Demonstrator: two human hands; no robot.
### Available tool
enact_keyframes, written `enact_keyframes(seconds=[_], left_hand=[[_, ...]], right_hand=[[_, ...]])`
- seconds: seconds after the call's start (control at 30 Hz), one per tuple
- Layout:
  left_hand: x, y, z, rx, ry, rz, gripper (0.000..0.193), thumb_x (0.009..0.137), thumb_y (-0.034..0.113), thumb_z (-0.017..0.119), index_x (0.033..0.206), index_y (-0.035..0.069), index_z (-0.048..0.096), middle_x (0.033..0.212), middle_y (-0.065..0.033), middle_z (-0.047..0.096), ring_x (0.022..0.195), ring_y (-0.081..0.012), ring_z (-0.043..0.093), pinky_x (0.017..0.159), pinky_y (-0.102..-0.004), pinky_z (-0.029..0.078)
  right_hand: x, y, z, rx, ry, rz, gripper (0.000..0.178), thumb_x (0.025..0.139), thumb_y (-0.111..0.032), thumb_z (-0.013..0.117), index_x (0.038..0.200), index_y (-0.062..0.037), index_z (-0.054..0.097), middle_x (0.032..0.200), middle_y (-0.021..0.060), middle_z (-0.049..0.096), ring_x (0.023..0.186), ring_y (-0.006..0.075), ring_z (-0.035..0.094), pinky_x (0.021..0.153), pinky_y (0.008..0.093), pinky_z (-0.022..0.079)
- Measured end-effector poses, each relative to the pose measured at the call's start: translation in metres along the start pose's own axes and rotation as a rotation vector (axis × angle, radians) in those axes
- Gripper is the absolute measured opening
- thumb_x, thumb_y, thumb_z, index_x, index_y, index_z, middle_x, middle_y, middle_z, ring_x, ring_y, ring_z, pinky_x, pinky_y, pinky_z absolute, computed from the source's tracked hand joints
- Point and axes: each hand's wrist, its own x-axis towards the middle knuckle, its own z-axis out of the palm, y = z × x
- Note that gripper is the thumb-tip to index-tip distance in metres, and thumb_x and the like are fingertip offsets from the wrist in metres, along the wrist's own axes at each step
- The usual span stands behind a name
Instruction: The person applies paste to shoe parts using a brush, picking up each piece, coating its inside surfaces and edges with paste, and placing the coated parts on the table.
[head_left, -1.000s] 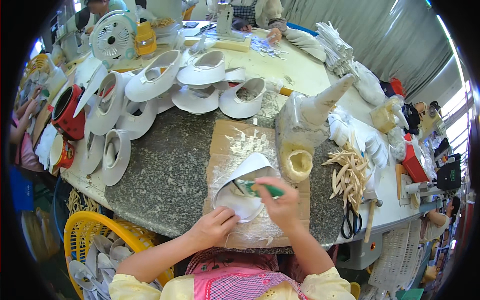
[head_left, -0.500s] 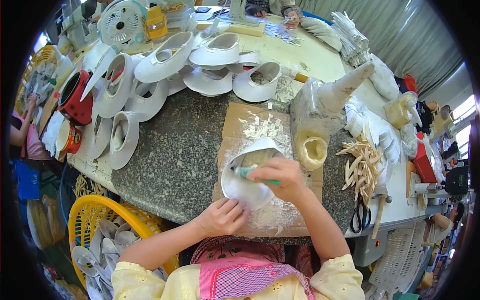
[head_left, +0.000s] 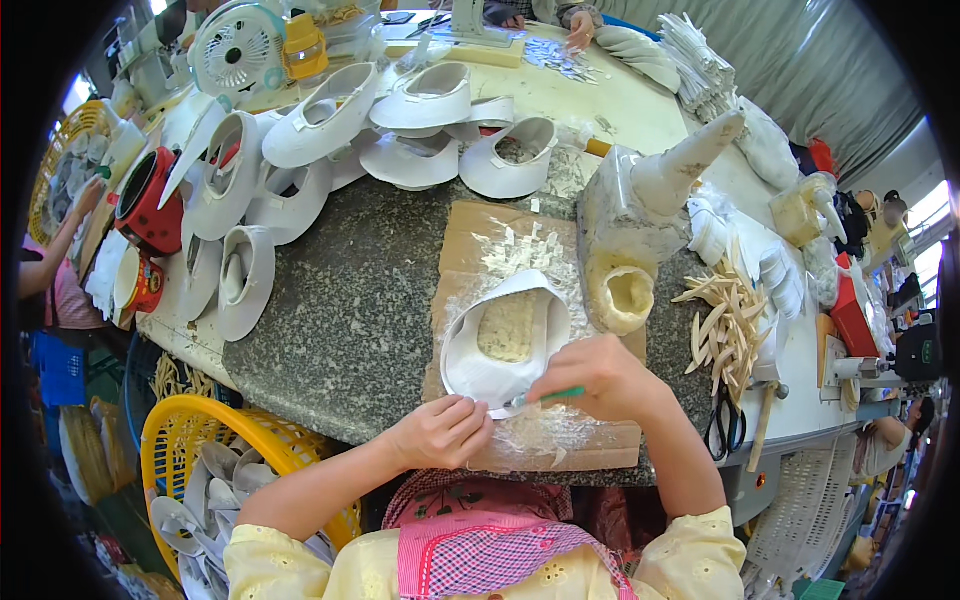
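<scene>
Since the earlier frame, the right hand (head_left: 605, 375) has moved down and right, bringing the green-handled tool (head_left: 563, 393) out of the opening of the white shoe upper (head_left: 488, 378) to its near edge; the left hand (head_left: 443, 432) has barely shifted.

From the left, a yellow basket (head_left: 280, 462) of white pieces stands at 8 o'clock from the upper, and a row of other white uppers (head_left: 300, 145) curves from 9 to 12 o'clock. The left hand comes in at 7 o'clock, touching the upper and so the nearer of the two; its grip is closed, fingertips pinching the near edge. The upper lies on the cardboard sheet (head_left: 460, 235) on the desk, directly ahead of the person, its long axis running roughly from 7 to 1 o'clock. The tool, probably a brush, meets the edge at 5 o'clock, just beside the left fingertips, its tip toward 9 o'clock and handle toward 3. The right grip is wrapped around that handle, with no gap showing. Farther right, a glue-crusted jug (head_left: 605, 215) stands at 2 o'clock; tan strips (head_left: 725, 320) lie at 3, scissors (head_left: 725, 405) at 4.
</scene>
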Motion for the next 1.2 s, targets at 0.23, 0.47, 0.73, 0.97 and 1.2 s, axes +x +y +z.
enact_keyframes(seconds=[0.23, 0.47, 0.73, 0.97, 1.2], left_hand=[[0.011, -0.005, -0.002, 0.033, 0.021, 0.017, 0.020, 0.057, 0.011, 0.051, 0.074, 0.001, 0.052, 0.073, -0.0073, 0.053, 0.068, -0.0169, 0.052, 0.060, -0.0244, 0.044], [0.027, -0.015, -0.010, -0.294, 0.117, -0.392, 0.010, 0.059, 0.004, 0.052, 0.069, 0.005, 0.049, 0.064, -0.0052, 0.048, 0.060, -0.0225, 0.051, 0.051, -0.0299, 0.042], [0.095, -0.095, -0.066, -0.336, 0.298, -0.665, 0.006, 0.065, -0.003, 0.054, 0.071, 0.001, 0.053, 0.067, -0.0104, 0.054, 0.061, -0.0230, 0.054, 0.053, -0.0280, 0.042], [0.155, -0.130, -0.067, -0.260, 0.232, -0.474, 0.003, 0.067, 0.003, 0.052, 0.070, 0.002, 0.052, 0.066, -0.0107, 0.053, 0.063, -0.0253, 0.053, 0.056, -0.0305, 0.041], [0.162, -0.219, -0.169, -0.062, 0.794, -0.687, 0.009, 0.066, 0.006, 0.050, 0.071, 0.003, 0.057, 0.065, -0.0135, 0.057, 0.063, -0.0223, 0.056, 0.057, -0.0288, 0.042]], right_hand=[[0.001, 0.013, 0.005, -0.059, 0.187, -0.010, 0.014, 0.060, -0.009, 0.063, 0.074, -0.0125, 0.063, 0.055, 0.0037, 0.049, 0.050, 0.0219, 0.048, 0.046, 0.0293, 0.036], [-0.078, 0.009, 0.023, 0.963, 0.736, 0.276, 0.016, 0.062, -0.006, 0.064, 0.073, 0.0025, 0.057, 0.065, 0.0109, 0.057, 0.053, 0.0160, 0.054, 0.046, 0.0247, 0.043], [-0.105, 0.008, 0.073, 1.162, 0.889, 0.500, 0.014, 0.065, -0.006, 0.056, 0.073, 0.0060, 0.054, 0.054, 0.0119, 0.053, 0.037, 0.0137, 0.047, 0.033, 0.0232, 0.036], [-0.113, 0.007, 0.069, 1.099, 0.860, 0.507, 0.012, 0.070, -0.008, 0.055, 0.075, 0.0033, 0.053, 0.060, 0.0075, 0.052, 0.044, 0.0121, 0.046, 0.038, 0.0221, 0.036], [-0.121, 0.021, 0.073, 1.084, 0.821, 0.504, 0.011, 0.074, -0.004, 0.054, 0.083, 0.0024, 0.052, 0.067, 0.0070, 0.054, 0.052, 0.0120, 0.051, 0.042, 0.0213, 0.038]])
